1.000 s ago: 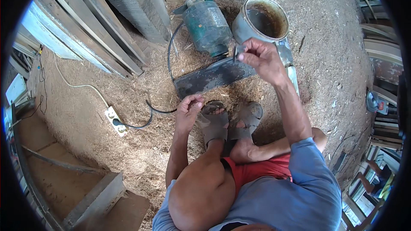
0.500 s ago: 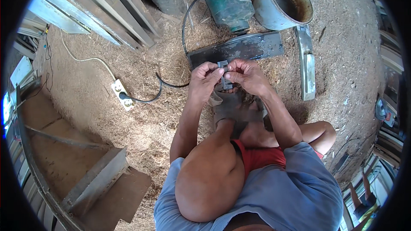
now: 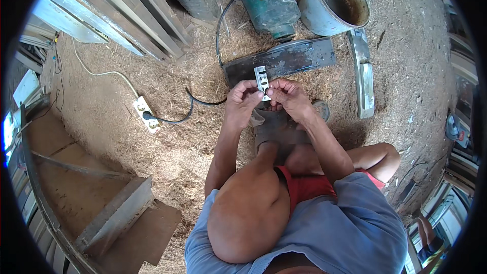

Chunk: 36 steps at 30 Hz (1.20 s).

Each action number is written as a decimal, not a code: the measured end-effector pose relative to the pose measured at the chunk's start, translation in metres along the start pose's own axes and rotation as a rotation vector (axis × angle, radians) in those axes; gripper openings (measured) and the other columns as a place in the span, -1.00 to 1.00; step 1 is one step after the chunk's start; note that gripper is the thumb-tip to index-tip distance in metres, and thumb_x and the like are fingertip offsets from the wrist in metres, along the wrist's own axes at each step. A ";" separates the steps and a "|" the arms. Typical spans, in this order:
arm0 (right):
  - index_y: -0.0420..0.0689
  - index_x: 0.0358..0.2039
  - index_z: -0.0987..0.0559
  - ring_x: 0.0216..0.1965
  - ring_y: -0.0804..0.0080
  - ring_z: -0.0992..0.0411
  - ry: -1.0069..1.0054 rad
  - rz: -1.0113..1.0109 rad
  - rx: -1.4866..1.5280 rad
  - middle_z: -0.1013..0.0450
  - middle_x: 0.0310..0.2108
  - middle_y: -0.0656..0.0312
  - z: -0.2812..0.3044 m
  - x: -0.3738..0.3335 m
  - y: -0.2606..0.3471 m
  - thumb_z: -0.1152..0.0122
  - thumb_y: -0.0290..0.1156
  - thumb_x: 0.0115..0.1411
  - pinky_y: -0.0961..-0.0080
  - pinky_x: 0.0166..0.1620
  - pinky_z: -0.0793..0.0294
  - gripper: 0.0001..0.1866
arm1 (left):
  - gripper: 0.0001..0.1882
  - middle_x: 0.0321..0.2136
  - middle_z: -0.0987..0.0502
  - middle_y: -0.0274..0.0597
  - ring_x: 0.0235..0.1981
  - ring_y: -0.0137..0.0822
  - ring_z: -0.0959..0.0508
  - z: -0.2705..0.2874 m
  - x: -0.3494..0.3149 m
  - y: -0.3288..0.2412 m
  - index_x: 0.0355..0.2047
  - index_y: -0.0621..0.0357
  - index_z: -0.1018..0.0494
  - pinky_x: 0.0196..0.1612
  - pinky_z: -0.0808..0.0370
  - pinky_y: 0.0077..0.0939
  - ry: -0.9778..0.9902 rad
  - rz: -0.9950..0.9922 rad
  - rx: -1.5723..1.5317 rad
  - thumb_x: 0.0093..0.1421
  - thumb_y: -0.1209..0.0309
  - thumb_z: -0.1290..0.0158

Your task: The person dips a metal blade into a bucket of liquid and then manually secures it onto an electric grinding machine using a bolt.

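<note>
A short, bright metal plate with dark slots (image 3: 261, 75) stands upright between my hands, above my lower leg. My left hand (image 3: 240, 102) pinches its lower left edge with thumb and bent fingers. From the other side, my right hand (image 3: 292, 100) presses its thumb on the plate's lower part, its fingers curled behind. A small dark spot shows at the right thumb tip; I cannot make out whether it is a separate piece. The plate's lower end is partly covered by the fingers.
Beyond my hands lies a dark metal slab (image 3: 284, 61). Behind it are a green electric motor (image 3: 268, 5) and a stained bucket (image 3: 315, 15). A long metal bar (image 3: 364, 89) lies right. A power strip (image 3: 145, 113) with a black plug sits left, near a wooden frame (image 3: 114, 208).
The plate has been turned in my hands, so its bright slotted face now shows. A round object has come into sight by my right wrist.
</note>
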State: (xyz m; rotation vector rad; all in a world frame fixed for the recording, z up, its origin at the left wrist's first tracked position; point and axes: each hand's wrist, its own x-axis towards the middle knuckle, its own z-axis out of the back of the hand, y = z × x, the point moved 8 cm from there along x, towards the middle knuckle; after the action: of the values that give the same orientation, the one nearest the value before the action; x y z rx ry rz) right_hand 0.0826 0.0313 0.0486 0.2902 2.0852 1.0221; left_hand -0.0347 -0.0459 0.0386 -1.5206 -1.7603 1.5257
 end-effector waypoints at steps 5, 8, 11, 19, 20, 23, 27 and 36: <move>-0.09 -0.36 -0.55 -0.56 0.74 -0.32 -0.019 -0.001 0.098 -0.42 -0.54 0.44 0.007 0.000 -0.002 -0.24 -0.37 0.24 0.71 -0.49 -0.34 -0.91 | -0.68 -0.13 -0.51 -0.27 -0.10 -0.46 -0.50 -0.008 -0.013 0.003 -0.05 0.21 -0.43 0.00 -0.46 -0.52 0.127 -0.007 -0.034 0.17 0.62 -0.12; -0.08 -0.33 -0.56 -0.56 0.74 -0.33 -0.003 -0.026 0.207 -0.44 -0.52 0.43 0.004 0.000 -0.010 -0.25 -0.34 0.23 0.73 -0.48 -0.38 -0.90 | -0.63 -0.13 -0.50 -0.26 -0.17 -0.49 -0.48 -0.010 -0.013 0.005 -0.04 0.24 -0.41 -0.07 -0.47 -0.55 0.120 0.032 -0.139 0.16 0.46 -0.21; -0.13 -0.28 -0.57 -0.56 0.66 -0.37 0.044 -0.092 0.311 -0.49 -0.46 0.34 -0.001 -0.002 -0.020 -0.26 -0.35 0.22 0.68 -0.43 -0.46 -0.85 | -0.43 -0.13 -0.49 -0.26 -0.16 -0.42 -0.50 -0.027 -0.010 -0.014 0.03 0.29 -0.38 -0.08 -0.48 -0.51 0.219 -0.038 -0.426 0.13 0.18 -0.25; -0.14 -0.29 -0.58 -0.55 0.70 -0.36 0.131 -0.103 0.339 -0.50 -0.46 0.34 -0.020 -0.009 -0.026 -0.25 -0.31 0.23 0.73 -0.41 -0.46 -0.83 | -0.25 -0.16 -0.52 -0.22 -0.35 -0.42 -0.50 -0.035 -0.008 0.008 0.11 0.19 -0.39 -0.31 -0.48 -0.50 0.358 0.131 -0.597 0.02 -0.03 -0.27; -0.13 -0.29 -0.59 -0.56 0.72 -0.35 0.122 -0.092 0.325 -0.50 -0.47 0.35 -0.021 -0.008 -0.027 -0.24 -0.29 0.24 0.75 -0.42 -0.45 -0.83 | -0.25 -0.18 -0.53 -0.23 -0.38 -0.44 -0.50 -0.036 -0.008 0.008 0.10 0.18 -0.40 -0.34 -0.47 -0.50 0.365 0.142 -0.606 0.01 -0.03 -0.27; -0.13 -0.30 -0.59 -0.57 0.73 -0.34 0.100 -0.085 0.240 -0.49 -0.49 0.36 -0.021 -0.007 -0.029 -0.24 -0.30 0.24 0.74 -0.43 -0.45 -0.84 | -0.32 -0.30 -0.55 -0.29 -0.46 -0.46 -0.50 -0.036 -0.010 0.008 0.05 0.20 -0.44 -0.40 -0.48 -0.52 0.336 0.134 -0.606 0.02 0.02 -0.28; -0.13 -0.31 -0.59 -0.58 0.73 -0.35 0.106 -0.113 0.283 -0.50 -0.49 0.36 -0.025 -0.008 -0.033 -0.23 -0.31 0.24 0.73 -0.43 -0.45 -0.84 | -0.41 -0.35 -0.56 -0.27 -0.49 -0.45 -0.51 -0.029 -0.010 0.016 0.00 0.22 -0.47 -0.46 -0.49 -0.53 0.330 0.138 -0.676 0.04 0.11 -0.29; -0.13 -0.29 -0.59 -0.58 0.71 -0.39 0.124 -0.125 0.354 -0.51 -0.49 0.34 -0.030 -0.009 -0.030 -0.24 -0.31 0.24 0.72 -0.45 -0.48 -0.84 | -0.47 -0.36 -0.58 -0.28 -0.48 -0.45 -0.53 -0.030 -0.010 0.011 -0.03 0.20 -0.50 -0.49 -0.51 -0.50 0.315 0.137 -0.665 0.06 0.16 -0.28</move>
State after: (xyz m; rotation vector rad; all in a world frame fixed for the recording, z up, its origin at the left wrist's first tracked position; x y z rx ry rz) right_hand 0.0708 -0.0095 0.0423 0.2736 2.3627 0.6072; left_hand -0.0019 -0.0418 0.0435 -2.0796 -2.1023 0.6977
